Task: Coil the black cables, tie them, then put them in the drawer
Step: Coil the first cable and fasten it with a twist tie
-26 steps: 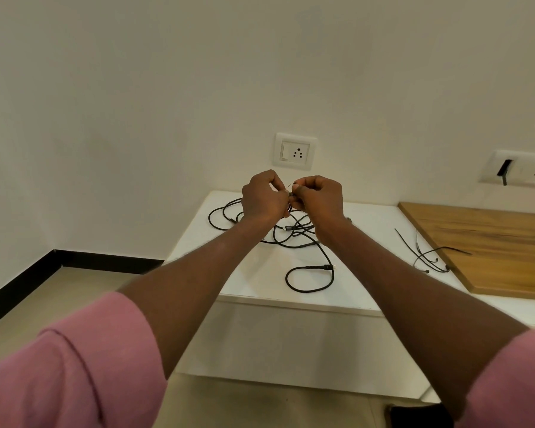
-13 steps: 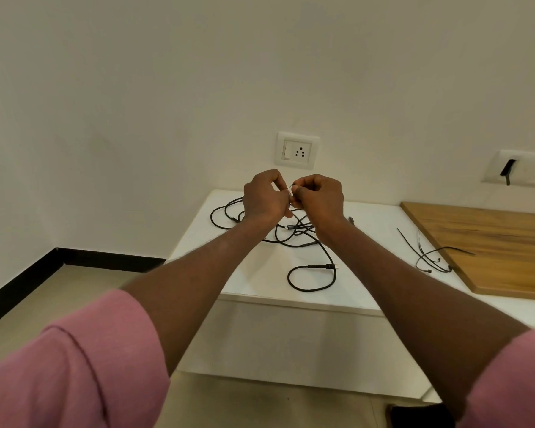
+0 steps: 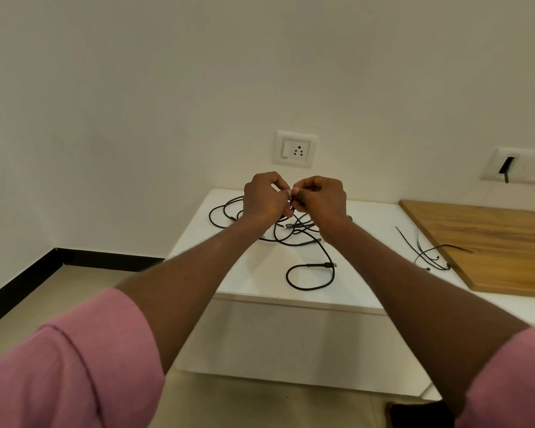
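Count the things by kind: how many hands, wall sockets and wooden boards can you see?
Hands: 2, left hand and right hand
Wall sockets: 2, middle socket and right socket
Wooden boards: 1, wooden board
Total: 5

A white wall socket plate with one switch and three round pin holes [image 3: 295, 149] sits on the cream wall just above the grip. Off to the right of it, a wider white socket plate with a black plug [image 3: 521, 165] lies on the same wall. A flat rectangular wooden board with brown grain [image 3: 491, 242] rests lower right. A black skirting strip [image 3: 74, 261] runs along the beige floor [image 3: 59, 295], lower left.
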`<state>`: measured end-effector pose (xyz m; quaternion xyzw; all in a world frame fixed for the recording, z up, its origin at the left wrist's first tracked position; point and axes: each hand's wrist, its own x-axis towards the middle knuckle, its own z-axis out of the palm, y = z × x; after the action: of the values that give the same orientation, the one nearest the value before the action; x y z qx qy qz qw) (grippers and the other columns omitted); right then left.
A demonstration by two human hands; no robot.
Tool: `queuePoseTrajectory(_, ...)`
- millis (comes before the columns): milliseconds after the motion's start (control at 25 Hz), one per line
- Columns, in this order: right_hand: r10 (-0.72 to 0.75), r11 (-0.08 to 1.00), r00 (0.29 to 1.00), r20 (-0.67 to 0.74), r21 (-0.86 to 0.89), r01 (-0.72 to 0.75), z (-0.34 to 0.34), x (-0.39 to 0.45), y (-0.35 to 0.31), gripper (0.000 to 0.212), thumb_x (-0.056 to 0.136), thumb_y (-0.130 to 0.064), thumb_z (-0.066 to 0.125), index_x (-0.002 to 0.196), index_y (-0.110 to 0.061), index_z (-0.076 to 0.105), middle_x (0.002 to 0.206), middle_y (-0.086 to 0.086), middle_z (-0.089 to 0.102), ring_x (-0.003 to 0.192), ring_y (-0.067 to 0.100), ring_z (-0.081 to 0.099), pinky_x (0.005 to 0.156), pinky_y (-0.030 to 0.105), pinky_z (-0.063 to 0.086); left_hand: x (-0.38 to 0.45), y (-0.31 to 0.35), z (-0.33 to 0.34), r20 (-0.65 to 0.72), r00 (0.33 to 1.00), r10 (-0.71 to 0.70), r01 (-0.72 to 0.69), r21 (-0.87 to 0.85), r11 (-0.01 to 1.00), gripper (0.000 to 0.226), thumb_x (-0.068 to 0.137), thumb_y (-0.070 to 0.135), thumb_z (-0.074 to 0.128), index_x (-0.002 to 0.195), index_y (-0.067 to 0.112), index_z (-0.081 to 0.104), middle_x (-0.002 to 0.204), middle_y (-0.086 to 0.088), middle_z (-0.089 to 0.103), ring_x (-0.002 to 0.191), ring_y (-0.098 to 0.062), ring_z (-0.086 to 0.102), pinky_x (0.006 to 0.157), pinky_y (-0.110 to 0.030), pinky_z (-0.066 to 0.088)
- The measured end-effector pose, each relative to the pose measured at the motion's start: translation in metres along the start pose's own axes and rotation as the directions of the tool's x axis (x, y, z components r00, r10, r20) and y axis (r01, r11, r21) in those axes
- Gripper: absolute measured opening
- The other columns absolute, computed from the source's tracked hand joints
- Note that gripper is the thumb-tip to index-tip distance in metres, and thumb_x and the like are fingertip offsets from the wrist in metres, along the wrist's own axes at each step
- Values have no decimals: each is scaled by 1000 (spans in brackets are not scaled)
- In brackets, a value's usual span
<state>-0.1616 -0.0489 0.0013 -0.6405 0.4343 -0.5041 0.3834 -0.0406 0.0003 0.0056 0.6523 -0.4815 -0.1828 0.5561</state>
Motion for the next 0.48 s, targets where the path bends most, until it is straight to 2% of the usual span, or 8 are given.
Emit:
queuePoseTrajectory(120,0,1000,1000,-12,-24,0,-3,1,0,6,89,-2,72,89,-7,76,76,9,77,62,15,74,69,33,65,0,1,0,28,999,-29,31,-75,997,2,93,7,72,91,7,71,70,-14,75,55,-22,75,55,-25,58)
queuePoseTrajectory(280,-24,999,1000,10,-26,24,-6,0,-1,9,89,-8,74,87,-17,76,78,3,77,70,14,75,69,33,61,1,1,-3,136,987,-84,115,-239,964,13,95,4,71,105,9,77,76,-17,73,58,-25,72,59,-29,61)
queuePoseTrajectory(400,-41,998,999,1,-37,41,-7,0,-1,7,87,-12,76,85,-20,77,78,3,76,83,22,75,80,40,60,4,2,-6,174,976,-132,176,-268,947,11,96,5,70,103,9,77,74,-17,72,59,-25,72,64,-32,63)
queuePoseTrajectory(480,-51,998,999,-7,-46,51,-6,0,-2,6,87,-11,75,85,-16,78,78,2,75,81,19,73,84,41,60,4,2,-7,192,967,-166,213,-262,941,10,97,6,69,103,10,76,75,-17,73,59,-25,72,67,-33,64)
